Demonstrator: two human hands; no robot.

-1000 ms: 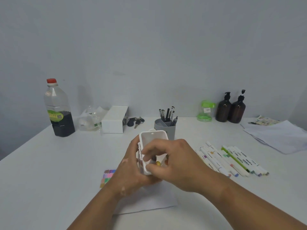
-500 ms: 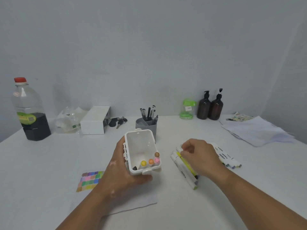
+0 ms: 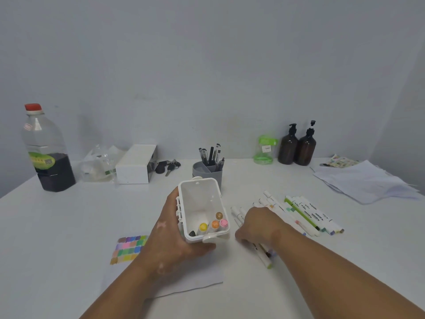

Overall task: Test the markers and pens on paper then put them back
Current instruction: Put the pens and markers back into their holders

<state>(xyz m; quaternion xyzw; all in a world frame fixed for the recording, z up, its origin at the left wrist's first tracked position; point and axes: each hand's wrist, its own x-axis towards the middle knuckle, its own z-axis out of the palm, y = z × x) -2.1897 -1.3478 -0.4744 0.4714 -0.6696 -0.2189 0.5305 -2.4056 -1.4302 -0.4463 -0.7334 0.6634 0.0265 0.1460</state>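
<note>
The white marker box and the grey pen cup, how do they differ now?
The white marker box is held tilted in the left hand; the grey pen cup stands upright on the table. The box is mostly empty, with a few markers low inside; the cup's dark pens stick out above its rim. Both are open-topped and hold writing tools.
</note>
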